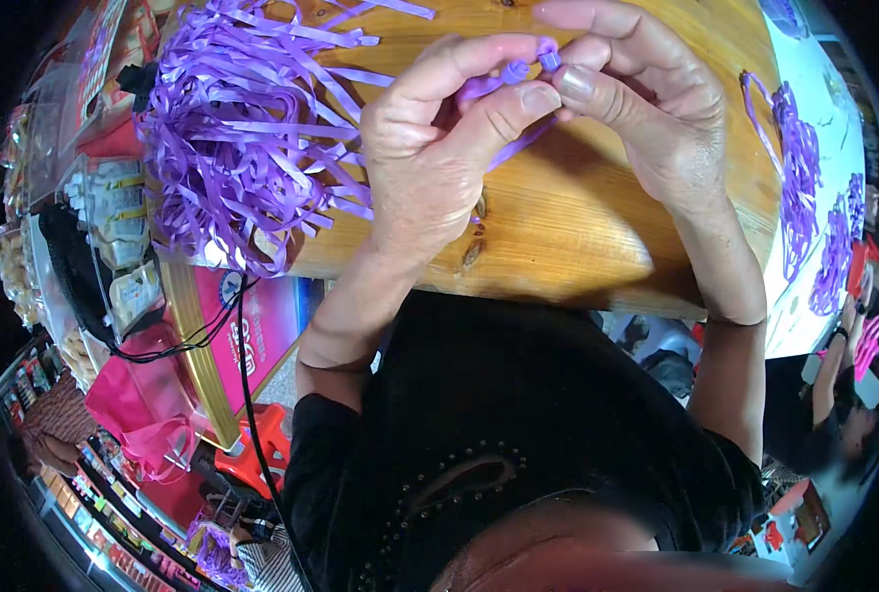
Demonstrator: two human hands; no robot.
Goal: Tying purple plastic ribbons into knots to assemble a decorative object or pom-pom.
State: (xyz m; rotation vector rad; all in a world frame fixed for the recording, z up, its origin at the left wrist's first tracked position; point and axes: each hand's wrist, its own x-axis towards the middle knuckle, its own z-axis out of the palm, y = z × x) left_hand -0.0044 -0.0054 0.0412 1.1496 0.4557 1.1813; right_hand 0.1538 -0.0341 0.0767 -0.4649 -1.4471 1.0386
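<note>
Above the wooden table, my left hand (449, 128) pinches a narrow purple ribbon (479, 89) between thumb and fingers. A small, round purple end piece (515, 71) pokes out just above that thumb. My right hand (647, 99) is closed with thumb and fingertip on a second small purple piece (550, 56), right beside the first. Whether the two pieces are plastic ends or folded ribbon, I cannot tell. A strand of ribbon runs down behind my fingers. To the left of my left hand lies a big tangled heap of purple ribbons (242, 138).
The wooden table (558, 247) lies in front of me. Bunches of looped purple cords (800, 178) rest on a white surface (770, 326) at right, where another person's arm (834, 365) shows. Packaged goods (119, 217), a black cable (242, 345) and a red stool (262, 449) are at left.
</note>
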